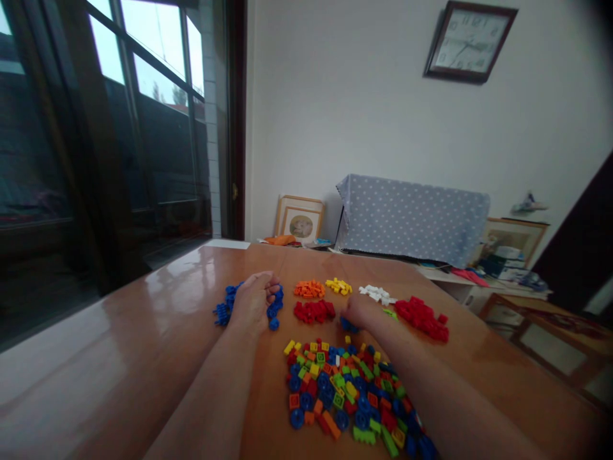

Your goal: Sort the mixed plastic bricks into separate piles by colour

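Observation:
My left hand point(258, 292) is over the blue toy pieces point(223, 312) at the left, its fingers curled. Whatever those fingers hold, if anything, is hidden. More blue pieces point(274, 312) lie just right of that hand. My right hand point(357, 310) is bent down behind the mixed pile, fingers drawn together and mostly hidden. Blue bricks point(349, 326) show right under its fingertips; whether they are gripped or only touched I cannot tell. Nearest me spreads a mixed pile of toy building bricks point(339, 381), in red, blue, green, orange and yellow, partly covered by my right forearm.
Sorted heaps lie across the wooden table point(138, 345): orange bricks point(309, 289), yellow bricks point(338, 285), white bricks point(377, 294), red bricks point(313, 312), a larger red heap point(421, 318) and some green bricks point(390, 314). Beyond the table stands something under a dotted cloth point(412, 217).

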{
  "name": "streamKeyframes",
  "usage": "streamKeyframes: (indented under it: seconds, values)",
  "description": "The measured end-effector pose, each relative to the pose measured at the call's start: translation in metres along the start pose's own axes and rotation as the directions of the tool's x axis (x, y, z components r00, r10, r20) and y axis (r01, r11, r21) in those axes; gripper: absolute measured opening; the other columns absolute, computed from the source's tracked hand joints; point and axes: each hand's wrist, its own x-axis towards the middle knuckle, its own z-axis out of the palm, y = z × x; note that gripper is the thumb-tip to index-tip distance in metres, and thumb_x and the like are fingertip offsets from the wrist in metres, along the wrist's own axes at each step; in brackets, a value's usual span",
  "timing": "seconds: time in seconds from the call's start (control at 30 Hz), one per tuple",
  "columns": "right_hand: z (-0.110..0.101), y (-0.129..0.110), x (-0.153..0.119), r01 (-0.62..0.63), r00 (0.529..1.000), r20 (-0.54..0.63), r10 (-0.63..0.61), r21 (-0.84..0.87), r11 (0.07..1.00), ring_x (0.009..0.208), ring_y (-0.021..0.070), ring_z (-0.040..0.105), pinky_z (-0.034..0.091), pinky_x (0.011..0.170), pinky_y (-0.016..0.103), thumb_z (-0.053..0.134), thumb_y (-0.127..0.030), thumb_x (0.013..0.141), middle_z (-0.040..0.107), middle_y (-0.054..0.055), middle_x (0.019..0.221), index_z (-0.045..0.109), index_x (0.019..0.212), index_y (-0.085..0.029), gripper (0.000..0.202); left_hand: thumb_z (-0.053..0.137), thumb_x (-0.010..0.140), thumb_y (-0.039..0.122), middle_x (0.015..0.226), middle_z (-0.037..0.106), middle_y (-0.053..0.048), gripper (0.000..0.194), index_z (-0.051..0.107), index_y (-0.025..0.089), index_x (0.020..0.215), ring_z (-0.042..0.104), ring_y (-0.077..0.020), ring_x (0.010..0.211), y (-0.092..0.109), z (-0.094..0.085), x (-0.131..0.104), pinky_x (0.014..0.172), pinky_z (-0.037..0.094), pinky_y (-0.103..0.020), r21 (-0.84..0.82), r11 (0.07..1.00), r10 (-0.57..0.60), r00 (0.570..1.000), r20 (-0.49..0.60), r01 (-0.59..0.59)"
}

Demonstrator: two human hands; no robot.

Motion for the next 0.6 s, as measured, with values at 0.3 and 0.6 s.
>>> streamKeyframes:
  seconds: [0.3, 0.6]
  values:
    - [-0.018, 0.017, 0.002, -0.090, 0.996, -0.029, 0.087, -0.086, 0.992, 0.096, 0.0302, 0.068, 0.051, 0.073, 0.033, 0.062, -0.036, 0.076, 0.073, 0.018, 0.102, 0.074, 0.088, -0.015, 0.027, 0.071, 0.069, 0.037, 0.084, 0.069, -0.005, 0.033, 0.064, 0.017, 0.093, 0.063, -0.0112, 0.066, -0.001, -0.001, 0.001, 0.052, 0.041, -0.018, 0.012, 1.000, 0.002, 1.000, 0.020, -0.002]
    - [-0.002, 0.032, 0.003, -0.001, 0.998, 0.068, -0.005, 0.084, 0.996, 0.063, 0.0255, 0.065, 0.048, 0.054, 0.031, 0.075, -0.032, 0.063, 0.063, 0.009, 0.053, 0.065, 0.056, -0.019, 0.017, 0.070, 0.069, 0.037, 0.084, 0.070, -0.005, 0.031, 0.063, 0.016, 0.091, 0.062, -0.0106, 0.065, -0.001, 0.004, -0.003, 0.051, 0.040, -0.019, 0.052, 0.999, -0.006, 0.999, 0.049, 0.003]
